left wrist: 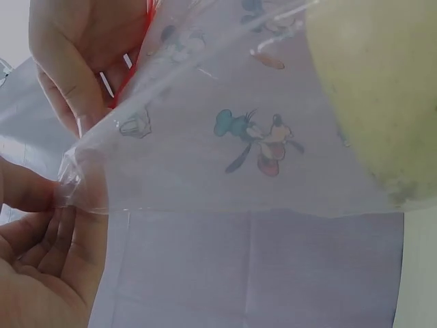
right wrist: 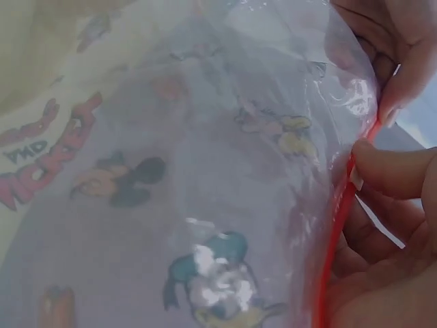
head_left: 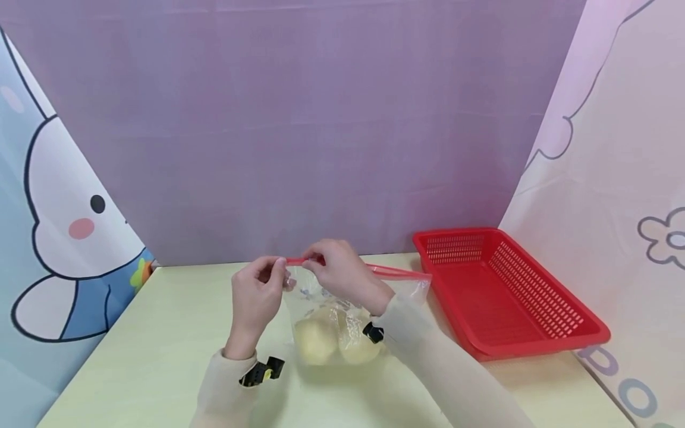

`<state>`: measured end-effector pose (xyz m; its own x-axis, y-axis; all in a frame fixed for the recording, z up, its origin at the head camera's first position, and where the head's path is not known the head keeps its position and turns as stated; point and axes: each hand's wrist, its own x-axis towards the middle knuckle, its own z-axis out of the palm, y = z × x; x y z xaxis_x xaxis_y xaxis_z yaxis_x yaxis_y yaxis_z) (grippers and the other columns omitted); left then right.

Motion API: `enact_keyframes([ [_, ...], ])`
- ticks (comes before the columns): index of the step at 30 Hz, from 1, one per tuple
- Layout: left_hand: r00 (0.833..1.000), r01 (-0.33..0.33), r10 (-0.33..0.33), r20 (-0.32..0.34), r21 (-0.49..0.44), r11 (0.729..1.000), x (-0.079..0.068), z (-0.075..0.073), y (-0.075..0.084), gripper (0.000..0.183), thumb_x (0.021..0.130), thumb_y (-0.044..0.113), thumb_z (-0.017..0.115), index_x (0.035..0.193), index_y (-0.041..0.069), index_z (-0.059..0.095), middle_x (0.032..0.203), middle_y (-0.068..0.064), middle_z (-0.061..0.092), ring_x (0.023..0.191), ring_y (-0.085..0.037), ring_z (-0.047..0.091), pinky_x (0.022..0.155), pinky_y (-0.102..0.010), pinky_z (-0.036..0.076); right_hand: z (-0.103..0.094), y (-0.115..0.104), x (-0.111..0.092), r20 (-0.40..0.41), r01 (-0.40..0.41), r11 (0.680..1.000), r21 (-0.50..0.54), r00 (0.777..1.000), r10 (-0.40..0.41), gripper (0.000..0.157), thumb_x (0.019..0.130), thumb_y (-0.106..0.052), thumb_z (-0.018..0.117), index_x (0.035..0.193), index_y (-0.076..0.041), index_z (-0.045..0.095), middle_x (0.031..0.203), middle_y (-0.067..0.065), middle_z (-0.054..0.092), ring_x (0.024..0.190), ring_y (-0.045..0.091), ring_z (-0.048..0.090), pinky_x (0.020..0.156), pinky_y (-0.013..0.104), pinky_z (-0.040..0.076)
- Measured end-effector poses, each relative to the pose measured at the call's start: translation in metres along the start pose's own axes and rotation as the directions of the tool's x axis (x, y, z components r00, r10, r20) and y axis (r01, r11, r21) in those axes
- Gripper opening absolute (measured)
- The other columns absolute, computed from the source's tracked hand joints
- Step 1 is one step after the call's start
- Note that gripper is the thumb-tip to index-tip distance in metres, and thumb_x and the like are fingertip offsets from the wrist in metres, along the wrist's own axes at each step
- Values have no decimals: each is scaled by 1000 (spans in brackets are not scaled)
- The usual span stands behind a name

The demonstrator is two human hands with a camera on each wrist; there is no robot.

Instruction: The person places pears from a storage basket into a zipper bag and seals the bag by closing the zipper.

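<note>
A clear zip bag (head_left: 412, 289) with a red zip strip (head_left: 398, 273) along its top hangs upright above the table's middle. Inside are two pale yellow-green round fruits (head_left: 316, 340), side by side at the bottom; their kind is unclear. My left hand (head_left: 259, 294) pinches the bag's top left corner between thumb and fingers, as the left wrist view also shows. Close to its right, my right hand (head_left: 342, 270) pinches the red strip, thumb on one side and fingers behind. Cartoon prints cover the plastic (right wrist: 205, 171). My right forearm hides part of the bag in the head view.
To the right of the bag a red plastic basket (head_left: 481, 351) with slotted sides stands on the pale table (head_left: 176, 321). A purple cloth wall (head_left: 321, 119) closes off the back. Printed cloth panels flank the table on both sides.
</note>
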<state>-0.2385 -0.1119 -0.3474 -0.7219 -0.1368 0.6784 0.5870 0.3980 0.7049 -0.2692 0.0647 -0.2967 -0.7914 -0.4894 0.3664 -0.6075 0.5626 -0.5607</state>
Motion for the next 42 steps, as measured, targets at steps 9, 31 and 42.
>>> enact_keyframes([
  [9, 1000, 25, -25, 7, -23, 999, 0, -2, 1, 16, 99, 8, 66, 87, -1, 73, 70, -8, 67, 57, -17, 67, 53, -19, 54, -5, 5, -4, 1, -36, 999, 14, 999, 36, 10, 98, -10, 68, 102, -7, 76, 91, -1, 71, 79, 11, 63, 73, 25, 54],
  [31, 992, 124, -124, 23, -4, 992, 1, -10, -1, 17, 100, 11, 65, 93, -3, 72, 73, -13, 66, 59, -12, 67, 57, -22, 57, -18, 21, -18, -30, -27, 998, -62, 999, 25, 10, 96, -5, 68, 101, -4, 77, 93, 2, 70, 80, 14, 62, 74, 27, 55],
  [42, 988, 151, -150, 18, -21, 988, 4, -16, -3, 20, 101, 14, 65, 92, -2, 72, 74, -14, 67, 60, -10, 67, 58, -25, 58, -28, 34, -21, -54, -13, 999, -44, 998, 11, 10, 96, -4, 68, 99, -7, 77, 95, 1, 71, 81, 14, 62, 75, 29, 56],
])
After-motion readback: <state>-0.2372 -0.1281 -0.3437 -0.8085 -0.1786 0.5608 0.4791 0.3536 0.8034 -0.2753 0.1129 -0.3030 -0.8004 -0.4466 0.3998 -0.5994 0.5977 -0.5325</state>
